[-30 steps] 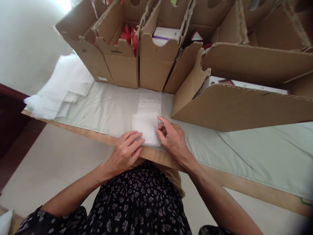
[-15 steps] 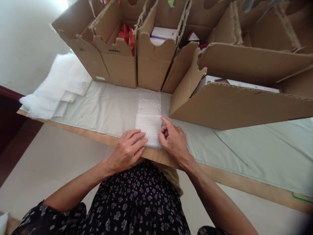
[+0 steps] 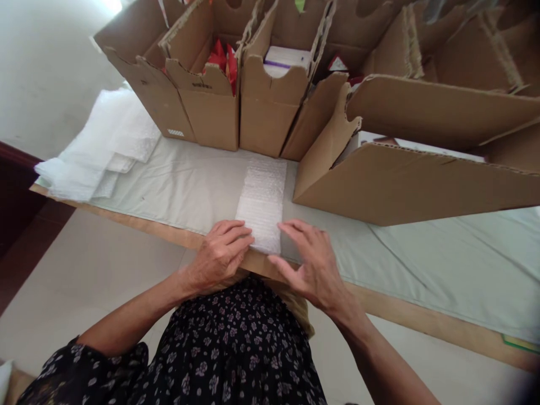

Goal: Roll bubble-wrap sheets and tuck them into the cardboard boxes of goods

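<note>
A narrow strip of bubble wrap [image 3: 262, 197] lies flat on the pale cloth, its near end by the table's front edge. My left hand [image 3: 223, 247] rests at its lower left side, fingers stretched out and the fingertips touching the edge. On the other side, my right hand [image 3: 310, 261] is spread, thumb and fingers apart, close to the wrap's lower right edge. Nothing shows in its grasp.
Several cardboard boxes [image 3: 215, 115] stand along the back, some with packets inside. A wide cardboard box [image 3: 400, 185] sits at the right. More bubble wrap sheets [image 3: 109, 135] are piled at the left. The wooden table edge [image 3: 147, 225] runs in front.
My right hand has drawn back to the right and opened its fingers. The far end of the bubble wrap has shifted slightly right. My left hand has hardly moved.
</note>
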A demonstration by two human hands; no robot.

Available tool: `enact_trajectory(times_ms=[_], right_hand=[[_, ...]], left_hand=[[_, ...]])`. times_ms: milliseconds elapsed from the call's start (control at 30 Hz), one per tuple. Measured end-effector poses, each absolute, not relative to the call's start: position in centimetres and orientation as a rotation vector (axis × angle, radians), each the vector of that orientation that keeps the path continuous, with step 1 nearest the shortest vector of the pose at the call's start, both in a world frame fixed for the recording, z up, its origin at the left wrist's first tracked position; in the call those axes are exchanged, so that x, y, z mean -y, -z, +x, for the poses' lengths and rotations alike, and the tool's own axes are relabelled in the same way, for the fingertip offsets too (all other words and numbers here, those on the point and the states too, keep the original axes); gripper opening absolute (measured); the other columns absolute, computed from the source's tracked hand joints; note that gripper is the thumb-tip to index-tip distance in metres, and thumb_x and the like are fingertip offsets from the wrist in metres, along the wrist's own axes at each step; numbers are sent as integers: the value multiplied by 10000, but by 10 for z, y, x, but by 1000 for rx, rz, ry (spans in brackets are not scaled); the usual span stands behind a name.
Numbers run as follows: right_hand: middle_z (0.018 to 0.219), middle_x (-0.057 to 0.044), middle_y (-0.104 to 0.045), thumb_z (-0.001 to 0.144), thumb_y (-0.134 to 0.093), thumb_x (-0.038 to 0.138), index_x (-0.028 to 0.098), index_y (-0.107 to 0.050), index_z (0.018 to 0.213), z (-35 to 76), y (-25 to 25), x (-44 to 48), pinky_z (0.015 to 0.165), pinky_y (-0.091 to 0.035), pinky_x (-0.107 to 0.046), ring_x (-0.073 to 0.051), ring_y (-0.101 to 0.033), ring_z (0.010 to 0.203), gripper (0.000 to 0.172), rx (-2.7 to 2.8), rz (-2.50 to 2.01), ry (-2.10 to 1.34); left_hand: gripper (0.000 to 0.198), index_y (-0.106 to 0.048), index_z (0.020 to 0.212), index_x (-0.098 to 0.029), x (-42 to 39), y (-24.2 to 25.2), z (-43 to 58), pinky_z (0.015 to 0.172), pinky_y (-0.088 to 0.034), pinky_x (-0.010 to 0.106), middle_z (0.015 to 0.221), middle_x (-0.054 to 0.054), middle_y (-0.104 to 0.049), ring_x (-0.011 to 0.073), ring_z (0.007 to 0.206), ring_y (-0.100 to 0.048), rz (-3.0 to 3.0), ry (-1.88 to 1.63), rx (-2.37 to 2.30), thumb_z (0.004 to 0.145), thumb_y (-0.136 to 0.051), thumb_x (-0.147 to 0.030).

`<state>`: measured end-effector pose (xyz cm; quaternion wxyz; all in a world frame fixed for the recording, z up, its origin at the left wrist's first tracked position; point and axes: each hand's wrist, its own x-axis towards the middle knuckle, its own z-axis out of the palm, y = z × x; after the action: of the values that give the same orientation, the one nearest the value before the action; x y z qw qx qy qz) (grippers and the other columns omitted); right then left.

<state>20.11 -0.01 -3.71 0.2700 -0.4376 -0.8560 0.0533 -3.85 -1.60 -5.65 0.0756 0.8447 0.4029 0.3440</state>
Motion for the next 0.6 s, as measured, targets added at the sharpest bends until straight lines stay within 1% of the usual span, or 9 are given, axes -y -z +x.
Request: enact_trajectory(times_ms=[33, 67, 167, 200, 267, 333, 400, 500, 600], right_hand=[[1315, -164, -681, 991, -630, 410, 158, -587, 1359, 201, 35, 4, 938, -484, -424, -298, -647, 1169, 448, 2342, -1126, -198], [1293, -148, -698, 1004, -619, 375, 164, -597, 1345, 200, 34, 6, 942, -487, -417, -284, -655, 1151, 402, 2367, -1092, -253], [1065, -64, -773, 1024, -556, 221, 182, -651, 1256, 194, 38, 4, 868, -504, -366, -212, -697, 940, 254, 2333, -1124, -441], [1011, -46, -779, 1018, -549, 194, 185, -662, 1239, 192, 41, 1, 835, -507, -351, -196, -698, 879, 248, 2307, -1153, -501], [993, -45, -782, 1007, -561, 191, 179, -667, 1243, 188, 44, -2, 800, -508, -345, -191, -699, 837, 259, 2267, -1204, -529], [1040, -78, -773, 1013, -573, 224, 164, -658, 1262, 188, 44, -2, 797, -500, -361, -212, -700, 875, 270, 2245, -1247, -402], [1132, -117, -747, 1022, -589, 269, 166, -647, 1279, 189, 42, 2, 825, -488, -382, -241, -689, 959, 283, 2245, -1263, -218], [1276, -142, -699, 1007, -629, 274, 197, -643, 1282, 192, 38, 10, 916, -468, -414, -277, -651, 1118, 286, 2348, -1212, -81], [1265, -118, -720, 1010, -621, 230, 202, -667, 1214, 191, 41, 12, 936, -452, -416, -272, -646, 1150, 211, 2425, -1169, -91]], left_hand=[[179, -718, 1108, -138, 16, 56, -39, 983, -588, 497, 1092, 108, -794, 297, 1143, -688, 2500, -1045, -1204, 973, -615, -80], [178, -716, 1105, -144, 15, 55, -40, 974, -587, 482, 1046, 96, -797, 283, 1112, -696, 2461, -1059, -1204, 979, -608, -80], [178, -715, 1111, -149, 16, 51, -41, 896, -592, 407, 972, 79, -787, 231, 994, -709, 2322, -1062, -1238, 994, -591, -97], [175, -715, 1118, -147, 17, 50, -41, 858, -589, 386, 956, 78, -782, 218, 945, -705, 2293, -1059, -1263, 997, -595, -111], [169, -715, 1126, -142, 16, 49, -41, 794, -573, 368, 909, 74, -768, 206, 856, -683, 2286, -1052, -1326, 1001, -601, -146], [164, -719, 1112, -144, 13, 51, -39, 758, -553, 370, 854, 64, -746, 208, 797, -653, 2337, -1044, -1410, 1011, -596, -183], [170, -723, 1101, -146, 9, 54, -36, 753, -546, 379, 848, 68, -729, 219, 795, -642, 2391, -1015, -1489, 1019, -588, -210], [180, -724, 1113, -146, 3, 59, -34, 796, -564, 402, 946, 101, -724, 246, 879, -661, 2418, -978, -1563, 1018, -594, -226], [196, -711, 1152, -155, 3, 59, -36, 893, -580, 431, 1109, 140, -714, 268, 1018, -678, 2407, -1021, -1551, 1005, -633, -257]])
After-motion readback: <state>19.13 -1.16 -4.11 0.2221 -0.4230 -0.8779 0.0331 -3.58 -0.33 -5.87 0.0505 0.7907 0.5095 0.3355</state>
